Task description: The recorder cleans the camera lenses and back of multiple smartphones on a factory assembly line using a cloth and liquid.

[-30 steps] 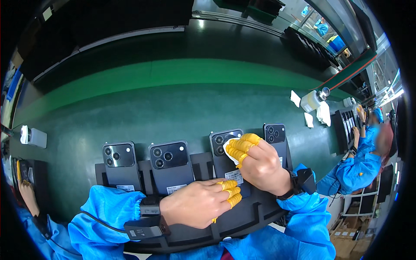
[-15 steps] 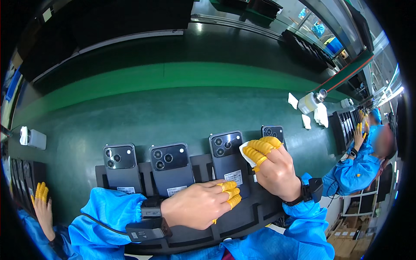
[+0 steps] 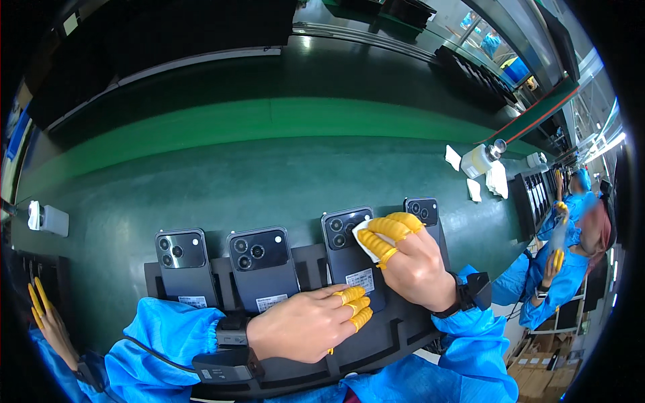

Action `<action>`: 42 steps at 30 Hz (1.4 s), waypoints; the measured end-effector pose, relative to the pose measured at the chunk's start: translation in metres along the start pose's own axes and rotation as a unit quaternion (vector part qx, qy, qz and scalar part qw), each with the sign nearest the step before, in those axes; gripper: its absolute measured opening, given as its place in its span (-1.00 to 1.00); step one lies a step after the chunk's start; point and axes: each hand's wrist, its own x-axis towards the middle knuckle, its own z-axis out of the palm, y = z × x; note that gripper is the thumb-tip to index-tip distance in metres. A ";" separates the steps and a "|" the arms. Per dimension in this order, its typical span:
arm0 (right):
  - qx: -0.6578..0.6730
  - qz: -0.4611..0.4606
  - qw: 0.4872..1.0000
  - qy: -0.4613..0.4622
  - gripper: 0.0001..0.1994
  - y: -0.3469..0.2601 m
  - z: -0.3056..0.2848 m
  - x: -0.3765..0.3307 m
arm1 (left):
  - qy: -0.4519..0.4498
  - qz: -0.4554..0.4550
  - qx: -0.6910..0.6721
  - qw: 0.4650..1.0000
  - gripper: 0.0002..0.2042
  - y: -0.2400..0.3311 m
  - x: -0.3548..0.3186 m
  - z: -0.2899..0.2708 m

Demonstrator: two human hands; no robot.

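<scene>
In front of me several dark smartphones lie in a row on a black slotted tray (image 3: pixel 396 342), backs up, camera ends away from me. My right hand (image 3: pixel 420 269), in yellow finger cots, presses a folded white wipe (image 3: pixel 365 243) against the camera area of the third smartphone (image 3: pixel 336 258) from the left. Over that phone's lower end, just below its white label, my left hand (image 3: pixel 309 322) curls its cotted fingers and steadies it. Left of it lie another phone (image 3: pixel 262 279) and the leftmost phone (image 3: pixel 185 272). The rightmost phone (image 3: pixel 422 211) is partly hidden by my right hand.
On the green table (image 3: pixel 269 168) a dispenser bottle (image 3: pixel 477 160) stands at the far right beside white wipes (image 3: pixel 496 181). Another white bottle (image 3: pixel 50 218) is at the left. Co-workers' hands show at the left (image 3: pixel 50 316) and right (image 3: pixel 554 262). A black rack (image 3: pixel 535 201) stands right.
My right hand has moved slightly left and down, bringing the wipe onto the third phone's camera area. My left hand stays over that phone's lower end. Co-workers' hands at both sides have shifted.
</scene>
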 end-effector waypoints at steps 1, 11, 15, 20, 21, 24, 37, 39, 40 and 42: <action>0.005 -0.016 1.000 0.001 -0.61 0.001 0.003 0.002 | 0.003 -0.001 0.018 1.000 -0.56 0.000 0.001 -0.002; 0.001 -0.041 0.999 -0.032 -0.72 -0.003 0.008 -0.002 | 0.020 -0.007 -0.001 1.000 -0.61 0.000 -0.001 -0.001; -0.010 -0.042 0.999 -0.024 -0.68 0.000 0.006 -0.003 | 0.032 -0.002 0.001 0.999 -0.63 0.000 -0.001 0.001; -0.035 -0.023 0.999 -0.014 -0.62 0.008 0.008 0.000 | 0.033 0.001 -0.004 0.999 -0.62 -0.001 0.000 0.001; -0.035 -0.024 0.999 -0.013 -0.62 0.008 0.009 0.001 | 0.025 0.001 0.004 1.000 -0.61 0.000 -0.001 0.000; -0.040 -0.022 0.999 -0.002 -0.62 0.007 0.013 0.005 | 0.025 0.002 0.011 1.000 -0.59 0.000 -0.001 0.002; 0.037 -0.017 0.999 0.000 -0.68 -0.006 0.015 0.002 | 0.004 0.005 -0.019 1.000 -0.57 -0.003 -0.004 0.003; 0.038 -0.013 0.999 0.008 -0.67 -0.006 0.014 0.000 | 0.009 0.003 -0.021 1.000 -0.57 -0.003 -0.004 0.004; 0.033 -0.006 0.999 0.011 -0.66 -0.004 0.014 -0.003 | 0.013 0.001 -0.023 1.000 -0.57 -0.002 -0.004 0.004; 0.029 -0.001 0.999 0.014 -0.65 -0.001 0.012 -0.005 | 0.020 0.003 -0.010 1.000 -0.57 -0.001 -0.003 0.002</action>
